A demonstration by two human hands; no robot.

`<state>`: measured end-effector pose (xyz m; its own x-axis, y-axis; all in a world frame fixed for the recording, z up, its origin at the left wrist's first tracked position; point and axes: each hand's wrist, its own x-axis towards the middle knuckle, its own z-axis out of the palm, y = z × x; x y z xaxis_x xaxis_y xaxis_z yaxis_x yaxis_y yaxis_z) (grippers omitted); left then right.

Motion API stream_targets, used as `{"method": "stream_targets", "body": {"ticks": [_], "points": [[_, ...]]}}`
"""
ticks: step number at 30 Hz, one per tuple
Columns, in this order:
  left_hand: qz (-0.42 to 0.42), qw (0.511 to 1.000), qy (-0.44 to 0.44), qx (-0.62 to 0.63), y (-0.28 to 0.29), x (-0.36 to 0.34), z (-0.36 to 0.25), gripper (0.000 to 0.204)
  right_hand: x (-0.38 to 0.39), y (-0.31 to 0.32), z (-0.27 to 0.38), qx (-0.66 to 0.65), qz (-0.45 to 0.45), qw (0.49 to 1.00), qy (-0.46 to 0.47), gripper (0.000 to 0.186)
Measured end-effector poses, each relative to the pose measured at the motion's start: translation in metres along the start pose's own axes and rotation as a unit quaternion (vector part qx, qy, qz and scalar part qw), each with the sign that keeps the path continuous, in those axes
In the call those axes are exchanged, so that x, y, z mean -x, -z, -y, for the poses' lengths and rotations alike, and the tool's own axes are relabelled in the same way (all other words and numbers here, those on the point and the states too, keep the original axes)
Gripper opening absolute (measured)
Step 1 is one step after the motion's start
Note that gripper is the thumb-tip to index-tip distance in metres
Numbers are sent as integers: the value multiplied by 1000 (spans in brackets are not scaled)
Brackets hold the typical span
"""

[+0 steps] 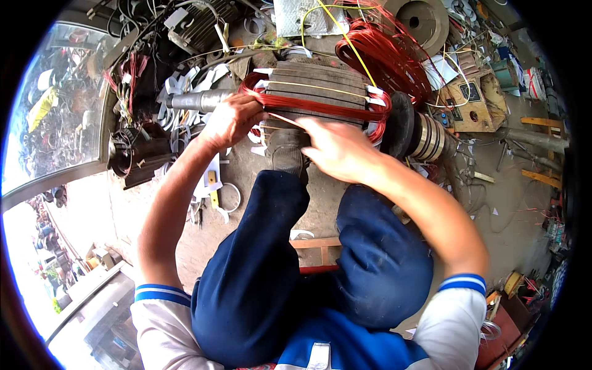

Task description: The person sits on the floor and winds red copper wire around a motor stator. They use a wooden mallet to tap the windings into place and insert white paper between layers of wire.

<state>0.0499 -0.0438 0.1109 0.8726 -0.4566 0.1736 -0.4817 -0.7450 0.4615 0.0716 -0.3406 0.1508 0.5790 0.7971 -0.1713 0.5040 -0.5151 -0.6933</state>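
A motor rotor (317, 73) with a grey slotted core lies across the floor ahead of me. Along its near side runs a coil of red copper wire (320, 106), looping round at both ends of the core. My left hand (236, 117) is closed on the coil's left end, fingertips pressed together near the core's edge. To the right, over the near side of the core, my slightly blurred right hand (340, 148) grips one end of a thin pale strip (286, 119). That strip reaches to the left fingertips. My left shoe (287, 150) is against the core.
Loose red wire (388, 55) is heaped behind the rotor, beside a round grey disc (422, 24). Left of the shaft (197, 100) are white paper scraps and a motor housing (139, 151). A wooden board (472, 105) lies right. Metal rings (428, 137) sit on the shaft.
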Motion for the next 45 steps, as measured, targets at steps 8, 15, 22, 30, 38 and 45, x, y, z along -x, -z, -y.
{"method": "stream_targets", "body": {"ticks": [8, 15, 22, 30, 38, 45], "points": [[-12, 999, -36, -18, -16, 2, 4, 16, -53, -26, -12, 222, -32, 967, 119, 16], [-15, 996, -71, -41, -17, 2, 10, 13, 99, 17, -69, 238, -28, 962, 128, 39], [-23, 996, -56, -69, -13, 3, 5, 16, 262, 61, -101, 310, -103, 945, -5, 38], [-12, 994, -75, -77, -10, 3, 5, 17, 340, 81, -154, 342, -124, 906, -218, 20], [-121, 986, 0, -112, -29, 24, -8, 31, 204, 31, -119, 163, -4, 975, -152, 41], [-131, 989, 74, 2, -10, 20, -22, 41, 105, 19, -97, 270, -183, 944, -44, 35]]}}
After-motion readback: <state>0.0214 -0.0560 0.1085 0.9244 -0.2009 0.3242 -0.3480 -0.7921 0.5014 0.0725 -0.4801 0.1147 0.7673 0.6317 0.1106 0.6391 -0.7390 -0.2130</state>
